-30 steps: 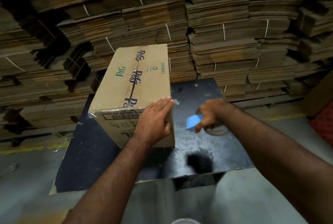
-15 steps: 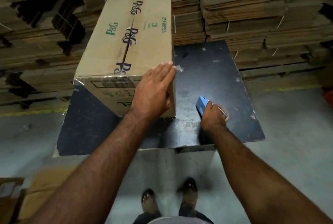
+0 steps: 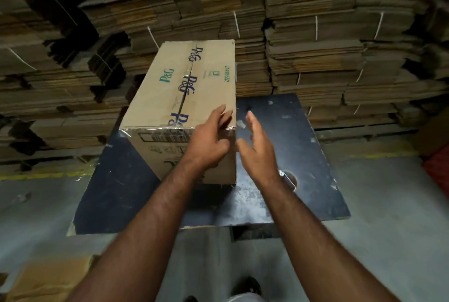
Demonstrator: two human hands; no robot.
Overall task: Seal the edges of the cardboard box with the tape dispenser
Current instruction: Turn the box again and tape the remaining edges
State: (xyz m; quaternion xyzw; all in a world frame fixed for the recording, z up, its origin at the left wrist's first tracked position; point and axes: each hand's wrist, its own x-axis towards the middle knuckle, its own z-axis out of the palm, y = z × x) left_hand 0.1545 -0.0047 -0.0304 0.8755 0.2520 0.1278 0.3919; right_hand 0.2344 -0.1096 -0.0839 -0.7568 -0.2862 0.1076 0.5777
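Observation:
A brown cardboard box (image 3: 192,87) printed with P&G logos stands on a black table (image 3: 303,146). Clear tape runs along its top seam and near top edge. My left hand (image 3: 209,141) lies flat on the box's near right top corner. My right hand (image 3: 257,148) hovers open just right of that corner, fingers spread and holding nothing. The tape dispenser (image 3: 289,179) lies on the table behind my right wrist; only part of its roll shows.
Bundled stacks of flattened cardboard (image 3: 315,41) fill the whole background behind the table. A flat cardboard piece (image 3: 51,279) lies on the grey floor at lower left. A red object (image 3: 437,170) sits at the right edge. My feet show below.
My right hand has set the tape dispenser down on the table, let go and moved up toward the box's right corner. My left hand stays on the box.

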